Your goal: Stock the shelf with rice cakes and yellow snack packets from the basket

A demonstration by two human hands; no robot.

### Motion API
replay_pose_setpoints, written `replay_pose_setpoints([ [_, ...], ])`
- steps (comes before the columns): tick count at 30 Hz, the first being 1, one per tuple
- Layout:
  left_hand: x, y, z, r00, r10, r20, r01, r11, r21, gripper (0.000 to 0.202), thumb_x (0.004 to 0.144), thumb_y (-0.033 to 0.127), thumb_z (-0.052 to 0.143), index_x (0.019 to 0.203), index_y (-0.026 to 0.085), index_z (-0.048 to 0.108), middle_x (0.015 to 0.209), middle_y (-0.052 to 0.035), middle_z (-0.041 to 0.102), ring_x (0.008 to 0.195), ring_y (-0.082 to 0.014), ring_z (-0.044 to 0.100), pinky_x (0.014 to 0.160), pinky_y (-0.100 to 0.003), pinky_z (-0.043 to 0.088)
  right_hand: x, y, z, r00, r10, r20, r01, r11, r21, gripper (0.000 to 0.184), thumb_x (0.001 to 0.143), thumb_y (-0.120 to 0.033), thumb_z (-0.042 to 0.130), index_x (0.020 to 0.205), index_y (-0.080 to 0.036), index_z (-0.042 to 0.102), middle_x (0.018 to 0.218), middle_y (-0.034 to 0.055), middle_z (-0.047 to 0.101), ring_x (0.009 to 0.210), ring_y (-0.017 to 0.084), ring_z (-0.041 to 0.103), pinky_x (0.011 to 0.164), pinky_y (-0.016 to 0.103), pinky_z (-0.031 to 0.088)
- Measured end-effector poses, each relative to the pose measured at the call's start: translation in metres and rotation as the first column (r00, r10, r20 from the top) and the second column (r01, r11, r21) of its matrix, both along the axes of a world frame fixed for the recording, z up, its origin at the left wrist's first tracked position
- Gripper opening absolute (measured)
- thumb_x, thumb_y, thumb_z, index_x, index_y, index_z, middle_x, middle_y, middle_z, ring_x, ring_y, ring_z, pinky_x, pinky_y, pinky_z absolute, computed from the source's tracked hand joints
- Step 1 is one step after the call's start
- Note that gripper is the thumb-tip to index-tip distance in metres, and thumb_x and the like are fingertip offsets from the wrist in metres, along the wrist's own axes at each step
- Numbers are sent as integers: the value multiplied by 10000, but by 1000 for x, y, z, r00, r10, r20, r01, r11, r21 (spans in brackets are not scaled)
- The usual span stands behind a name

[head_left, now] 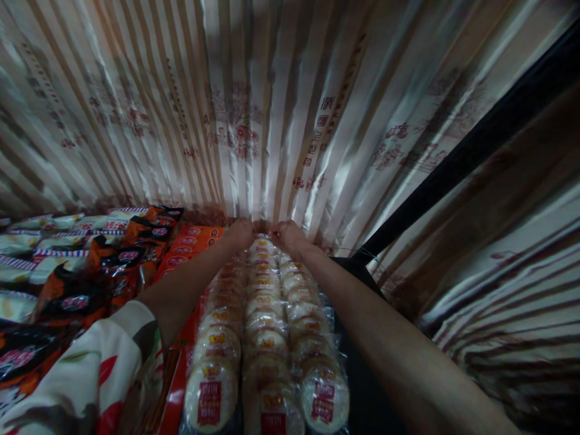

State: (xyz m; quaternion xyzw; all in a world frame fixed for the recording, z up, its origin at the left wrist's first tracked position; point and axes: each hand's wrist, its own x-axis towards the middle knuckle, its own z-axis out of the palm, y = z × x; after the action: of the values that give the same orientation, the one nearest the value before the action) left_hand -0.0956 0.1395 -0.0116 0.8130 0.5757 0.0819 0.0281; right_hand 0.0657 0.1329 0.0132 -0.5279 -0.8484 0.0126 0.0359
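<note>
Both my arms stretch forward over rows of round, flat cakes in clear wrappers (267,338), which lean on one another in three columns. My left hand (241,235) is at the far end of the left and middle columns, fingers curled closed. Close to its right, my right hand (289,235) is closed too, its fingertips pinched together by the last wrapped cake (261,244) of the middle column. It is dim, and I cannot make out what either hand grips. The front cakes show red labels.
Left of the cakes lies an orange box (189,241), then black-and-orange packets (120,257) and pale striped packets (58,266). A pleated, printed curtain (240,121) hangs right behind my hands. A dark pole (453,163) slants at the right.
</note>
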Motion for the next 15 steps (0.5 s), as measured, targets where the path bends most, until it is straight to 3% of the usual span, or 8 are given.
replay_pose_setpoints([
  [6, 0, -4, 6, 993, 36, 108, -38, 999, 15, 247, 777, 176, 464, 901, 190, 677, 922, -44, 692, 870, -155, 617, 751, -225, 461, 2, -1, -3, 998, -48, -34, 50, 997, 58, 252, 825, -213, 476, 943, -186, 697, 988, 71, 681, 935, 177, 578, 851, 248, 381],
  [15, -5, 0, -2, 939, 39, 340, -23, 998, -52, 160, 751, 215, 535, 843, 205, 665, 821, 7, 683, 750, -119, 605, 667, -197, 451, 4, -8, -2, 983, -140, -121, 144, 989, 28, 257, 844, -279, 465, 951, -231, 693, 960, 47, 690, 857, 167, 607, 722, 224, 423],
])
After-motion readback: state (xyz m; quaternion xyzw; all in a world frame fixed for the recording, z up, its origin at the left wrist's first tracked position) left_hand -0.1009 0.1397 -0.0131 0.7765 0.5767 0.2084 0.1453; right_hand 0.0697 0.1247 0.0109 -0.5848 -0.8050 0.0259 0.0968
